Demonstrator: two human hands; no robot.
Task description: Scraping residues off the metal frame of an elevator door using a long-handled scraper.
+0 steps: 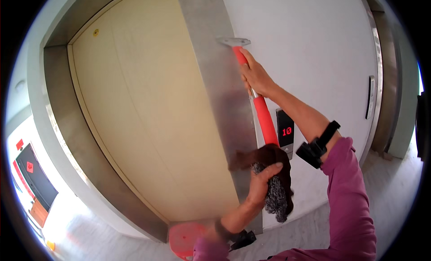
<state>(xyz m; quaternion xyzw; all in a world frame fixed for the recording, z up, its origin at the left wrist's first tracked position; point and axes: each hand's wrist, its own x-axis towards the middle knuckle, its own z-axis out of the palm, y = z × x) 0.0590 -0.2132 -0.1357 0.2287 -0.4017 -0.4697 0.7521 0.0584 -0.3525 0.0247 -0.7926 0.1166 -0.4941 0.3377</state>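
My right hand (pixel 257 74) grips the upper part of a long-handled scraper (pixel 266 121) with red grips. Its wide metal head (pixel 234 42) lies at the brushed-metal elevator door frame (pixel 219 82), beside the white wall. Lower down, my left hand (pixel 264 183) is closed on a dark brown cloth (pixel 284 163) and a grey steel-wool scourer (pixel 277 197), bunched at the lower end of the red grip. Whether the left fingers also hold the handle is hidden by the cloth. To the left stands the shut beige elevator door (pixel 148 102).
An elevator call panel (pixel 285 131) with a lit display is on the wall behind the handle. A red plastic stool (pixel 183 239) stands on the floor by the door's base. Another metal door frame (pixel 377 75) is at right, a dark door (pixel 37 176) far left.
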